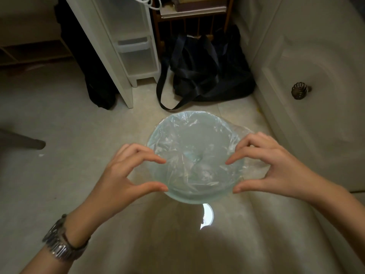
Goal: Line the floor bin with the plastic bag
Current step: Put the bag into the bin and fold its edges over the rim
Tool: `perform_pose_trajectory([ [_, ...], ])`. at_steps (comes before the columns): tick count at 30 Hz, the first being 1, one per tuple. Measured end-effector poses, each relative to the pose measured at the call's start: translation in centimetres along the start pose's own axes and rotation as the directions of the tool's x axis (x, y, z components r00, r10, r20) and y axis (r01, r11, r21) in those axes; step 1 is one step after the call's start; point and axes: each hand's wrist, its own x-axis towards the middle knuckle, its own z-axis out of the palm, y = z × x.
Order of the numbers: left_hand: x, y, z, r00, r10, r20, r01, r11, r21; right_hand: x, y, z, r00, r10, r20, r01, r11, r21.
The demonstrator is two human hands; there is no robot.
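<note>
A round pale green floor bin (188, 199) stands on the tiled floor, seen from straight above. A clear crinkled plastic bag (197, 139) lies inside it and folds over the rim, with some loose film bulging out on the right side. My left hand (126, 175) is at the bin's left rim and my right hand (274, 169) at its right rim. On both hands the thumb and forefinger are spread wide, with their tips at the bag's edge. Neither hand is pinching anything that I can see.
A dark bag with long straps (209, 76) lies on the floor just beyond the bin. A white drawer unit (136, 52) stands at the back left, a wooden shelf behind it. A pale cabinet door with a dark knob (300, 90) is on the right. A chair leg (29, 143) is at left.
</note>
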Motion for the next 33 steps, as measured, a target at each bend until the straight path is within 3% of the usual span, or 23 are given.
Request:
perform_pose_trajectory([
  [4,-0.2,-0.5,0.4,0.996,0.0,0.088,-0.004,0.999,0.048,-0.3,-0.1,0.3,0.999,-0.007,0.051,0.01,0.998,-0.055],
  [16,-0.8,-1.4,0.1,0.992,0.104,0.064,-0.105,0.994,0.012,-1.1,0.0,0.6,0.999,-0.037,-0.002,0.037,0.999,0.031],
  [29,-2.3,-1.5,0.8,0.986,0.086,0.14,-0.098,0.992,0.077,-1.9,0.5,1.3,0.998,-0.049,0.039,0.046,0.995,0.091],
  [33,-2.4,-1.7,1.2,0.995,0.051,0.089,-0.06,0.993,0.098,-1.9,0.5,1.4,0.999,-0.039,0.025,0.038,0.998,0.055],
])
